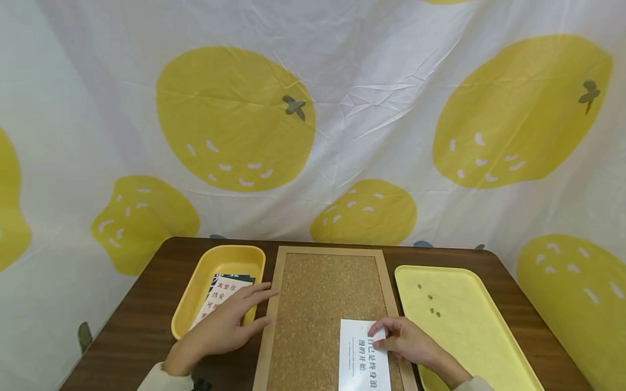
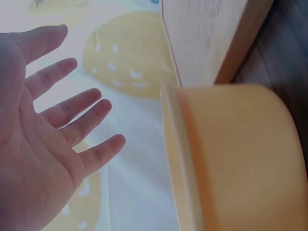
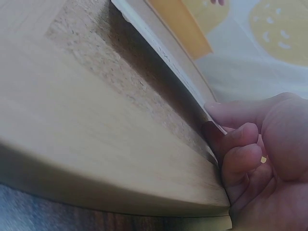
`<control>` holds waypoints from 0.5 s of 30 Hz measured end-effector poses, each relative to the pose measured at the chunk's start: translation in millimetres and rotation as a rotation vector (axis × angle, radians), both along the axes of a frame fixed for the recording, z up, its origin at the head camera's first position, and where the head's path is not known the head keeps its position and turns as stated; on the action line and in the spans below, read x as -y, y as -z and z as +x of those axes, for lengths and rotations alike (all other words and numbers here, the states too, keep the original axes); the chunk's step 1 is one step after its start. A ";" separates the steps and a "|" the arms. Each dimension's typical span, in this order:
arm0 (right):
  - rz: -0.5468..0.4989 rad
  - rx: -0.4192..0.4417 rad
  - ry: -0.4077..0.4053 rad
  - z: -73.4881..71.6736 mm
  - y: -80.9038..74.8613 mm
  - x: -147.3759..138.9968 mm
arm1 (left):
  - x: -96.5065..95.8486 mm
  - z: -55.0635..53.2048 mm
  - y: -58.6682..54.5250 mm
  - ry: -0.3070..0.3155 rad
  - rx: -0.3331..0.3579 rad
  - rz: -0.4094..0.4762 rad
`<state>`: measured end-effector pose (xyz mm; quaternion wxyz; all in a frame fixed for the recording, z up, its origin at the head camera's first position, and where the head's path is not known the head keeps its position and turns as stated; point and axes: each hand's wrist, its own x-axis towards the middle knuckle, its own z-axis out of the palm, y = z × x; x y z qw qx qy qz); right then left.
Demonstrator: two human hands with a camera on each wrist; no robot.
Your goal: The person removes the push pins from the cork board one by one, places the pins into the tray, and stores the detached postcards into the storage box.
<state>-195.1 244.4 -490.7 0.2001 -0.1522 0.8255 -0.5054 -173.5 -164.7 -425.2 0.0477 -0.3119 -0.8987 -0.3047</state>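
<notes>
My right hand (image 1: 408, 342) pinches the right edge of a white card (image 1: 354, 358) printed with dark Chinese lettering, which lies sideways over the lower right of a wood-framed cork board (image 1: 332, 288). In the right wrist view, the thumb and fingers of the right hand (image 3: 262, 144) close on the card's edge (image 3: 159, 55), low over the cork and close to the frame. My left hand (image 1: 220, 328) holds nothing; its fingers are spread between an orange-yellow basin (image 1: 187, 296) and the board. The left wrist view has that hand (image 2: 43, 130) apart from the basin wall (image 2: 245, 154).
Several printed cards (image 1: 226, 288) lie in the basin, partly hidden by the left hand. On the right, a pale yellow tray (image 1: 469, 315) bears several tiny brownish-gold pieces (image 1: 432, 311). A lemon-print cloth (image 1: 352, 141) hangs behind the dark wooden table (image 1: 132, 326).
</notes>
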 end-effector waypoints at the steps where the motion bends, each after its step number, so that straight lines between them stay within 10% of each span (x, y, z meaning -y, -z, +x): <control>1: 0.002 -0.003 -0.001 0.1 0.0 0.0 | 2.5 -0.2 0.3 -0.010 -0.008 -0.001; 15: 0.001 0.002 0.014 1.0 -0.8 1.0 | 34.7 -2.3 -4.5 -0.124 -0.029 0.041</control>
